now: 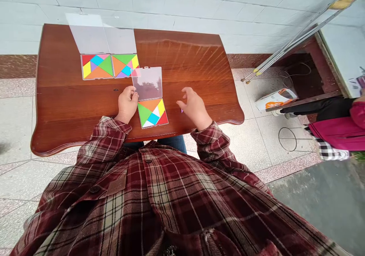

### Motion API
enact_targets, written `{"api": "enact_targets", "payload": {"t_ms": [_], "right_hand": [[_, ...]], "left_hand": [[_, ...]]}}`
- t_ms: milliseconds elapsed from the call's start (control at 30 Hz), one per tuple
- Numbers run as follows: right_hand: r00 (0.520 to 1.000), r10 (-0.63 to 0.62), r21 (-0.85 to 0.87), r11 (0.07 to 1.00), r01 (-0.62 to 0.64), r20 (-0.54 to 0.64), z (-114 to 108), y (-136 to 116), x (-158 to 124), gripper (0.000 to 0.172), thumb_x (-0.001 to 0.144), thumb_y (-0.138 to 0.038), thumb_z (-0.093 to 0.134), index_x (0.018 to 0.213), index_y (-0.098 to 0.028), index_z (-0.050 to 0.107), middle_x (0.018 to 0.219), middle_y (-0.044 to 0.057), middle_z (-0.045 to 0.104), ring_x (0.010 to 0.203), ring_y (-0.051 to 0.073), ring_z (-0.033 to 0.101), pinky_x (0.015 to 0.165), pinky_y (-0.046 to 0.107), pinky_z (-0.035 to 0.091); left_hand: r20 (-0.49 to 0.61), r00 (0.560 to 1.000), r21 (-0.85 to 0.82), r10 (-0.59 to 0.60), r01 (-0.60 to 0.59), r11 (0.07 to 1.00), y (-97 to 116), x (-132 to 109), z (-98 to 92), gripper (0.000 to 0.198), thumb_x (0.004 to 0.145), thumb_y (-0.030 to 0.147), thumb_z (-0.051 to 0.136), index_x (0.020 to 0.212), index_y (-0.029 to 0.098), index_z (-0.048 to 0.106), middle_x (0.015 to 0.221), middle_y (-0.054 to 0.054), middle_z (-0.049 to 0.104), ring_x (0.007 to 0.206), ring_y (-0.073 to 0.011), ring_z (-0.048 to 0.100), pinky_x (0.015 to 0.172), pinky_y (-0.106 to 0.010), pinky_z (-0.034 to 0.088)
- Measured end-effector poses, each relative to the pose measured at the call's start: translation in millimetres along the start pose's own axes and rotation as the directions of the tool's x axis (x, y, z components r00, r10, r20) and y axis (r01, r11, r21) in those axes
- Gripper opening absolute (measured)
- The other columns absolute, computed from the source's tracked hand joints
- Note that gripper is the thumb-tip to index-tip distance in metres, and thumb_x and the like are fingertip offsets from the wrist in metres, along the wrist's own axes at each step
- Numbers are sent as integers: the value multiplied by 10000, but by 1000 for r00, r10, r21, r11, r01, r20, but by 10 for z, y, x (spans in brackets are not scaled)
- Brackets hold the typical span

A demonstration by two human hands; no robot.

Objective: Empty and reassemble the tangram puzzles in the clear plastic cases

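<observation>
Fingers [132,93] of the left hand [127,106] pinch the left edge of a clear plastic lid [147,83], thumb on the near side, while the lid stands hinged to a square case [153,112] packed with coloured puzzle pieces. Opened out, lid and case make one long shape lying flat on the worktop [185,64], its long axis running away from the person and leaning slightly left, with the lid at the far end and the filled case pointing back toward the chest. The left hand is the nearer one, touching the lid at its near corner. The right hand [195,108] sits well apart to the right of the case, its fingers spread and curled, gripping nothing, with a small purple piece [181,111] just under them, mostly hidden. Farther up the worktop lies a second open case [110,67], showing two filled trays and two clear lids. To the right, a person in a magenta jacket [336,133] sits beyond the worktop.
</observation>
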State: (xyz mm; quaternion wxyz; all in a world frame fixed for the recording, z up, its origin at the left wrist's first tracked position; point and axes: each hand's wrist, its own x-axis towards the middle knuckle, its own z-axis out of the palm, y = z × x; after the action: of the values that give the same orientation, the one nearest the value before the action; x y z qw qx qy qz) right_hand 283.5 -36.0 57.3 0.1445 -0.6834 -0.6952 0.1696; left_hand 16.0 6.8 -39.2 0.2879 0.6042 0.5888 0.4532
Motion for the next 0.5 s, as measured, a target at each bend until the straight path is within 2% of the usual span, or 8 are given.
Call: {"api": "enact_targets", "payload": {"t_ms": [100, 200, 300, 400, 500], "right_hand": [[996, 75, 0, 997, -75, -43, -53, 248, 72, 442, 825, -236, 617, 1252, -154, 533, 1043, 112, 663, 945, 263, 628, 865, 423, 482], [988, 151, -32, 988, -153, -41, -47, 360, 92, 414, 821, -224, 613, 1223, -141, 560, 1038, 122, 677, 951, 268, 630, 851, 408, 477], [981, 193, -94, 977, -190, 22, 6, 348, 72, 368, 839, -250, 626, 1186, -133, 593, 1050, 137, 688, 954, 266, 636, 841, 379, 472], [979, 179, -150, 975, -163, 97, 72, 291, 49, 332, 852, -302, 650, 1139, -138, 620, 1078, 147, 689, 962, 264, 635, 818, 350, 464], [978, 168, -198, 970, -141, 124, 115, 270, 55, 269, 837, -276, 675, 1070, -147, 638, 1091, 147, 686, 953, 256, 630, 788, 329, 445]], "left_hand": [[-5, 1000, 1, 12, -12, 1000, 1, 1, -7, 225, 857, 174, 500, 1066, 201, 579, 848, -9, 669, 775, -133, 640, 812, -290, 543], [-5, 1000, 1, 1, -1, 1000, 0, 4, -10, 226, 855, 168, 495, 1066, 196, 573, 848, -12, 670, 762, -129, 639, 793, -283, 545], [-5, 1000, 0, -5, 5, 1000, -4, 8, -10, 228, 856, 166, 493, 1069, 193, 570, 846, -13, 669, 754, -125, 640, 779, -276, 543], [-9, 1000, -6, 1, -1, 1000, -7, 11, -10, 223, 854, 170, 502, 1066, 194, 571, 841, -11, 668, 755, -122, 640, 772, -270, 541], [-12, 1000, -8, -2, 2, 1000, -4, 12, -11, 220, 848, 166, 508, 1056, 189, 574, 831, -11, 667, 752, -123, 643, 774, -274, 543]]}}
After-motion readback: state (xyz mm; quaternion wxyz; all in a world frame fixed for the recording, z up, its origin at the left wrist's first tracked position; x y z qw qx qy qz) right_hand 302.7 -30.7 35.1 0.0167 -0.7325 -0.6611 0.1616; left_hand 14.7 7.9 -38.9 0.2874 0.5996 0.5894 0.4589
